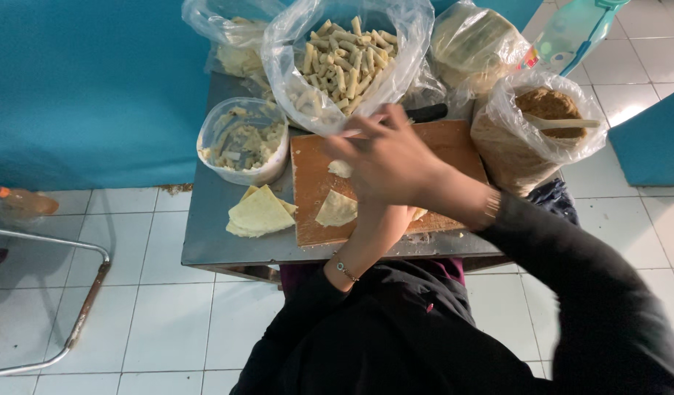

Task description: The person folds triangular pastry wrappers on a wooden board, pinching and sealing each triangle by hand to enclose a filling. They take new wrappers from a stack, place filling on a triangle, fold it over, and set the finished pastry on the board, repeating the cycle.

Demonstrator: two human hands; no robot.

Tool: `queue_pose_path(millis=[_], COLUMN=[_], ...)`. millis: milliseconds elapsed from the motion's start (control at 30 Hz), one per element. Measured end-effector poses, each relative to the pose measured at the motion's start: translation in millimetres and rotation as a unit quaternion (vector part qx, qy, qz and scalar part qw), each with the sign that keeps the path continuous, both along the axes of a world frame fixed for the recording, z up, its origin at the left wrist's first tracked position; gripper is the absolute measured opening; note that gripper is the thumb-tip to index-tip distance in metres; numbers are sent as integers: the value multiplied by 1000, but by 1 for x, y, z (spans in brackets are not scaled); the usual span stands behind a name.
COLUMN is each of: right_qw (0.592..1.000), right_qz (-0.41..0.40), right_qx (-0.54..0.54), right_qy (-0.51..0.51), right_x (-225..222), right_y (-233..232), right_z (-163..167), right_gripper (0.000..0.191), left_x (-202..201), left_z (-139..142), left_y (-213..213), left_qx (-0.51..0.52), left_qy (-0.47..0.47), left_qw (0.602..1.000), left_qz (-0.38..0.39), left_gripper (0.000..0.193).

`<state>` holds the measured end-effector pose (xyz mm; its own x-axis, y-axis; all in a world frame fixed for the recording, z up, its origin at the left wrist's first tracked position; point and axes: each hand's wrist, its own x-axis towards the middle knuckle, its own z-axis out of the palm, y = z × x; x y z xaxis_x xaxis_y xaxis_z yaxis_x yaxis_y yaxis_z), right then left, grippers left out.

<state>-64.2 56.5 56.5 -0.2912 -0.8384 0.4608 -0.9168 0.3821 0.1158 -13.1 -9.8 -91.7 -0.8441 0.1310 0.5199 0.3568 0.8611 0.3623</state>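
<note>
hands (384, 164) blurred over wooden board (454, 143), grip unclear, thin triangular wrapper (336, 209) beneath

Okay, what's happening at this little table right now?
A person seated at a small grey table works over a wooden cutting board. The right hand crosses above the left hand, which is mostly hidden beneath it, next to a triangular wrapper on the board. A stack of wrappers lies to the board's left, beside a tub of filling. Behind stand a bag of finished rolls and a bag of brown crumbs.
</note>
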Motion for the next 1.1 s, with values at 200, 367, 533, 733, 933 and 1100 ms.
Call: queue_pose_path(millis=[200,367,533,733,933,1100], right_qw=[993,983,969,968,967,983], right_qz=[69,67,40,47,58,56], right_qx=[50,80,106,66,35,50], right_qy=[-86,-153,-218,-235,-245,-166], right_x=[-38,-50,-55,-58,-62,-54], right_y=[-103,-119,-132,-133,-127,-134], right_z=[-8,-15,-20,-18,-16,-23], right_gripper=[39,41,42,42,47,54], left_x=[1,5,3,3,4,0], left_z=[3,9,5,1,1,-7], left_y=[-1,1,2,1,1,7], left_qx=[42,15,10,26,11,-14], left_qy=[44,106,39,49,65,0], left_qw=[998,994,999,998,997,1000], left_qz=[-14,-18,-22,-44,-32,-4], left_gripper=[29,28,27,27,25,36])
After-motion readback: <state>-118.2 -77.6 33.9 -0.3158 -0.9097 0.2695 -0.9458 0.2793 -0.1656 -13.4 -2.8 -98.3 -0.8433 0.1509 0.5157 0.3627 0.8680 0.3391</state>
